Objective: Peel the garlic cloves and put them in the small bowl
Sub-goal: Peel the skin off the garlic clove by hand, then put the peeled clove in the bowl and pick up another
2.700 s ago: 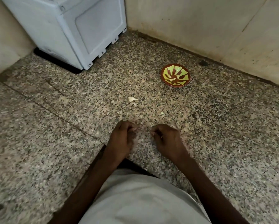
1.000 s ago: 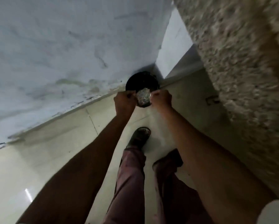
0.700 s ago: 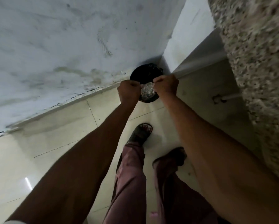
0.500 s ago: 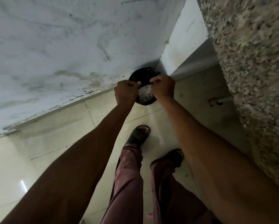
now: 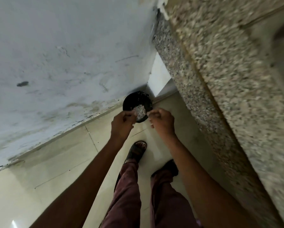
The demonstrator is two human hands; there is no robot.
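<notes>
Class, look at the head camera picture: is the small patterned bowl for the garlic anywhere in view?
No: the view shows both hands, left and right, held over a black bin on the floor, and no bowl.

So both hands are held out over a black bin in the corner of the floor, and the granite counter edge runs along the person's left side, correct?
Not quite. In the head view the left hand and right hand are held out over the black bin in the floor corner, but the granite counter edge runs along the person's right side; the pale wall is on the left.
</notes>
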